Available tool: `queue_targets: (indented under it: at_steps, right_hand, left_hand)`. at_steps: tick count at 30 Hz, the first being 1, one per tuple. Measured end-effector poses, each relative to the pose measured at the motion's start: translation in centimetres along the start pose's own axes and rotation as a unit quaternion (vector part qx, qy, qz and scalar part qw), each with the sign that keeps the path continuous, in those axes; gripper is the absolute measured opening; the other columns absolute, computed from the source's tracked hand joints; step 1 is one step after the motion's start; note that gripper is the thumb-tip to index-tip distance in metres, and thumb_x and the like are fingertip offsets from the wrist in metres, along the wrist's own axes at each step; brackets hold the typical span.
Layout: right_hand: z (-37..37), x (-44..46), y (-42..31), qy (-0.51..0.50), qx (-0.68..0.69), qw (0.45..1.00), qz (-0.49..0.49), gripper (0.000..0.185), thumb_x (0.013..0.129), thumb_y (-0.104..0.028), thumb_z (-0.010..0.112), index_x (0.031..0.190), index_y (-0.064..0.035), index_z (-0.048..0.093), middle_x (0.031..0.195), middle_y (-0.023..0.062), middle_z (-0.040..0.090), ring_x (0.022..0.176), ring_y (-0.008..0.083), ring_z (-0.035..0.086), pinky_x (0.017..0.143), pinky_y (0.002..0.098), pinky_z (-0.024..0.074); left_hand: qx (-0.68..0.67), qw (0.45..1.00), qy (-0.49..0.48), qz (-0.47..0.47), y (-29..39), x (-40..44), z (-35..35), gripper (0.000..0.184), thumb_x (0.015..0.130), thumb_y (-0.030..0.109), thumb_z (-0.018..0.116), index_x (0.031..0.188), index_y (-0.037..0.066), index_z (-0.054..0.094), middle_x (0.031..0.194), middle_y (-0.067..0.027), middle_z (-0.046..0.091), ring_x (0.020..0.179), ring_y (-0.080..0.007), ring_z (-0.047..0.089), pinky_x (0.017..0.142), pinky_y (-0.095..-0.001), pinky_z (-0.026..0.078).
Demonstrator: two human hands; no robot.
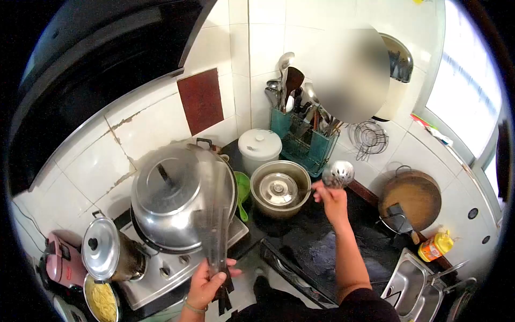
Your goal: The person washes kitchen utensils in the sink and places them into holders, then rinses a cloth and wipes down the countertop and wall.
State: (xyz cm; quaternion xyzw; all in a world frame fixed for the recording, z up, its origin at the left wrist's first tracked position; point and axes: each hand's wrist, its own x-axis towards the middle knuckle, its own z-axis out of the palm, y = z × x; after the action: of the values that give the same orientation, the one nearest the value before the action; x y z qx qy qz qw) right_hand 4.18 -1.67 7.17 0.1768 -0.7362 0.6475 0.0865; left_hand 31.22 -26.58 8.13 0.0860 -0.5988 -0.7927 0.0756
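Observation:
My left hand (205, 288) is closed around a bundle of long grey utensils (215, 225). They are smeared by motion, and dark ends stick out below the fist. Their upper part passes in front of a large domed metal lid (166, 185) on a wok. My right hand (331, 203) has its fingers curled at a perforated metal ladle (339, 174), whose handle is hidden. Just left of those fingers stands a metal pot (258, 201), with a small round lid (278, 191) lying inside it. Whether the fingers touch the pot's rim is unclear.
Behind the pot are a white lidded container (259, 146) and a green utensil rack (307, 147). A green ladle (243, 196) lies beside the stove (153, 282). A tall pot (112, 249) and a pink cooker (65, 259) stand left, a sink (409, 276) right.

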Motion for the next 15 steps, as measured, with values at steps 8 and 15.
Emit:
queue_targets:
  at_steps: [8,15]
  right_hand:
    - [5.9,23.3,2.7,0.107,-0.097,0.964,-0.225,0.016,0.085,-0.010,0.055,0.092,0.0025,0.063,0.069,0.0077,0.063,0.062,0.0120,0.059,0.060,0.0254,0.0468]
    - [11.2,35.5,5.7,0.098,-0.111,0.969,-0.199,0.016,0.085,-0.013,0.055,0.088,0.0017,0.063,0.068,0.0123,0.061,0.061,0.0193,0.062,0.057,0.0310,0.0483]
  left_hand:
    - [-0.039,0.991,0.072,0.106,1.2,10.3,-0.7,0.032,0.082,0.005,0.055,0.111,-0.003,0.047,0.099,-0.0214,0.060,0.091,-0.0281,0.059,0.086,-0.0416,0.044]
    - [0.013,0.993,0.087,0.074,1.7,14.4,-0.2,0.022,0.085,0.004,0.053,0.106,-0.003,0.049,0.097,-0.0183,0.059,0.092,-0.0266,0.057,0.085,-0.0401,0.044]
